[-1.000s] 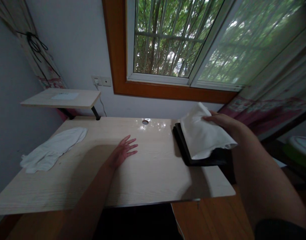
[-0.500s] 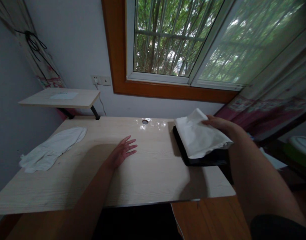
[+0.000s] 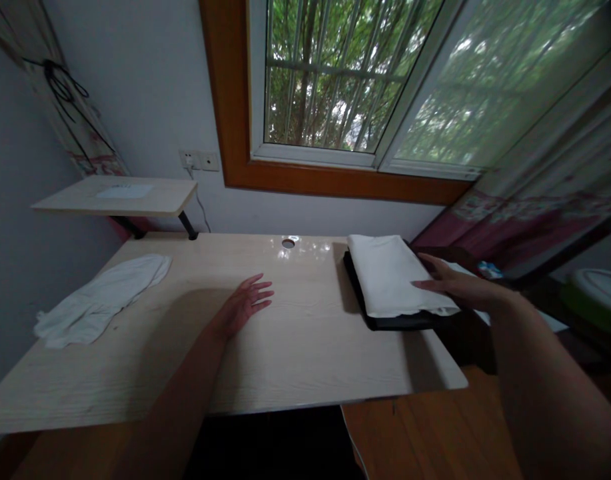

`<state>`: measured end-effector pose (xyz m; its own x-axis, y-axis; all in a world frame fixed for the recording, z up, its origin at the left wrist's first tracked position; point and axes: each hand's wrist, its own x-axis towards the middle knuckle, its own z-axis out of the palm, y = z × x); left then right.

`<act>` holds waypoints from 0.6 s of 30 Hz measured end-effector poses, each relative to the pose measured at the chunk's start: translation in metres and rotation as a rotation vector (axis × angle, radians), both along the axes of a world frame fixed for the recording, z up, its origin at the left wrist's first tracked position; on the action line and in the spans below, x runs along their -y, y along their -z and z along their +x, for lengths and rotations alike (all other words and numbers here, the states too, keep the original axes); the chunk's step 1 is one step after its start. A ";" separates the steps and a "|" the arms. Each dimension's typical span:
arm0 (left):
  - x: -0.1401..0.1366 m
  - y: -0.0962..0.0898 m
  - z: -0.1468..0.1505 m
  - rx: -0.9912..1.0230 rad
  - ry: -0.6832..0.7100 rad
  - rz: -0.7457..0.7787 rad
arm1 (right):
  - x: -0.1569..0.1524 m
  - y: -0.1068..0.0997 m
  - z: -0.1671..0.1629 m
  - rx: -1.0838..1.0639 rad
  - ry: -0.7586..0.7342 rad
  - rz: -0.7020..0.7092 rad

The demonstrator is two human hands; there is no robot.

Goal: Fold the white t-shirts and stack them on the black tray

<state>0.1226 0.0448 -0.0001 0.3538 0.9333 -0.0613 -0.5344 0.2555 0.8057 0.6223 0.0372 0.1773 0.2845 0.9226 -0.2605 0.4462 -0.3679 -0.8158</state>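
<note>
A folded white cloth (image 3: 388, 277) lies flat on a black flat item (image 3: 400, 322) at the right end of the desk. My right hand (image 3: 455, 283) is at the cloth's right edge with thumb and fingers apart; its fingertips reach over the edge, and I cannot tell whether they touch it. My left hand (image 3: 245, 303) is open over the middle of the desk, fingers spread and holding nothing. Another white cloth (image 3: 102, 300), loosely laid and wrinkled, rests on the left part of the desk.
The pale wooden desk (image 3: 295, 360) has a round cable hole (image 3: 288, 244) near its back edge. A small raised shelf (image 3: 120, 195) stands at the back left, near a wall socket (image 3: 198, 161). A barred window (image 3: 335, 100) is behind, and a green container (image 3: 598, 300) is at the far right.
The white cloth's raised far edge has come down flat onto the black item. My right hand has let go of it and moved slightly right. My left hand has stayed put.
</note>
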 end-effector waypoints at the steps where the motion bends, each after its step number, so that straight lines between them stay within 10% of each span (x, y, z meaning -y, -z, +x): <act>1: 0.000 0.000 0.000 0.002 0.001 0.001 | 0.001 0.001 0.002 -0.057 -0.019 -0.037; 18: -0.001 0.003 0.000 -0.003 -0.018 0.001 | -0.001 0.021 0.022 -0.013 0.171 -0.047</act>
